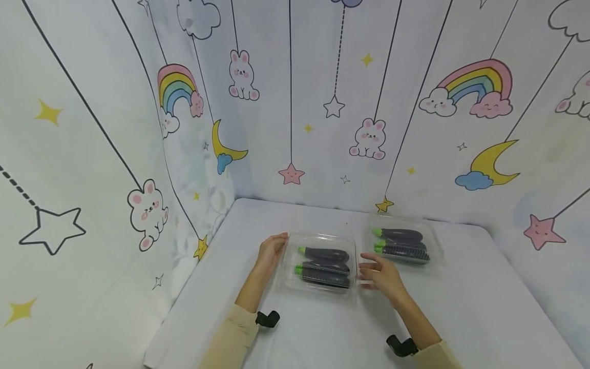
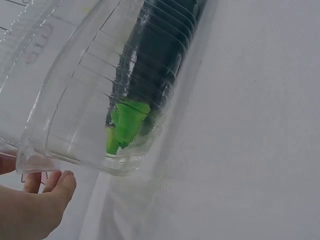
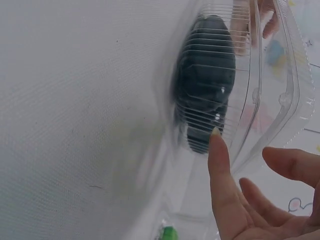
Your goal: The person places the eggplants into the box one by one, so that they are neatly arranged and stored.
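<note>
A clear plastic clamshell box [image 1: 318, 297] sits on the white table, holding several dark eggplants [image 1: 324, 253] with bright green stem ends [image 2: 129, 120]. At the box's left edge is my left hand [image 1: 271, 251], its fingers reaching to the far left corner of the rim. The left wrist view shows its thumb just below the rim corner, with the other fingers partly behind the plastic. Beside the right edge, my right hand [image 1: 382, 277] has its fingers spread. Its index fingertip overlaps the ribbed side in the right wrist view; whether it touches I cannot tell.
A second clear box [image 1: 435, 238] of eggplants stands behind and to the right on the white table [image 1: 479, 307]. White cloth walls [image 1: 318, 148] printed with rabbits, stars and rainbows rise at the back and left. A dark camera mount sits on each wrist.
</note>
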`<action>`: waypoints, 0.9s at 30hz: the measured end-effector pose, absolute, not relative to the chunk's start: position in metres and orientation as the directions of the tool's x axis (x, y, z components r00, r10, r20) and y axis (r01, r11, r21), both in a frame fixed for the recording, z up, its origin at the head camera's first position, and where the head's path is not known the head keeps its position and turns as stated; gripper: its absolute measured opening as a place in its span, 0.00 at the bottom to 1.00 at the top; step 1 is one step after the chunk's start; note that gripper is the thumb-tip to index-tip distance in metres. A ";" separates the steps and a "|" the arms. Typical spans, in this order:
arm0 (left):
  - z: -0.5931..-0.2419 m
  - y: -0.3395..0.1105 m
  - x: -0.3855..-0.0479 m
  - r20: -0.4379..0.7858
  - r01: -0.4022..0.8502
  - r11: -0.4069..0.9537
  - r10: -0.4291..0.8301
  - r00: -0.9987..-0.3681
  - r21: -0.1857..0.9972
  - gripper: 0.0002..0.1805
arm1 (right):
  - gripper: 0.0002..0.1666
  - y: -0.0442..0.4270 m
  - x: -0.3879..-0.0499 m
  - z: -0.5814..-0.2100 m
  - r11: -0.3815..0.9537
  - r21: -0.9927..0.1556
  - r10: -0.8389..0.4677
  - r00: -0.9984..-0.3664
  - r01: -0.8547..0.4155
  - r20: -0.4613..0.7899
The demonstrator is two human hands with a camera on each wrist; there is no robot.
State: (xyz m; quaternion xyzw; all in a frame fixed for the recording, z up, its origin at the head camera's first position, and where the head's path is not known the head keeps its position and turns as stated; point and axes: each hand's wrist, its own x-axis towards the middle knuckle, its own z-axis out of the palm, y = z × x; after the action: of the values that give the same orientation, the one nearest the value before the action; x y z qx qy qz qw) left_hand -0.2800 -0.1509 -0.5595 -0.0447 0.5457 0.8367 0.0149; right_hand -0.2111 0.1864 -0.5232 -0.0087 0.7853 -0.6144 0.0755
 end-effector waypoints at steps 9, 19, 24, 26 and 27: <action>-0.552 -0.150 -0.247 -0.075 -0.069 -0.134 -0.037 -0.997 0.989 0.28 | 0.34 0.189 -0.209 -0.524 0.241 -0.967 -0.099 -0.990 0.078 -0.104; -0.558 -0.153 -0.223 -0.051 -0.051 0.003 -0.083 -0.995 0.999 0.27 | 0.34 0.188 -0.194 -0.524 0.234 -0.965 -0.100 -0.985 0.117 -0.144; -0.560 -0.155 -0.212 -0.067 -0.073 0.066 -0.095 -0.993 0.995 0.28 | 0.33 0.190 -0.187 -0.525 0.220 -0.967 -0.117 -0.980 0.131 -0.160; -0.560 -0.156 -0.209 -0.071 -0.078 0.074 -0.099 -0.993 0.994 0.29 | 0.33 0.190 -0.184 -0.526 0.220 -0.966 -0.139 -0.975 0.139 -0.172; -0.560 -0.156 -0.207 -0.070 -0.078 0.079 -0.102 -0.992 0.994 0.29 | 0.33 0.191 -0.183 -0.526 0.223 -0.965 -0.150 -0.973 0.141 -0.177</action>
State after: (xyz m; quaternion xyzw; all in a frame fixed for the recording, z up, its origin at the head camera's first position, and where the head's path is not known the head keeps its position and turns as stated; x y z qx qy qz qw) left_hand -0.2065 -0.1563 -0.5596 -0.0615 0.7343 0.6759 -0.0088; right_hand -0.1829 0.1907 -0.5261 -0.0028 0.7731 -0.6234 0.1169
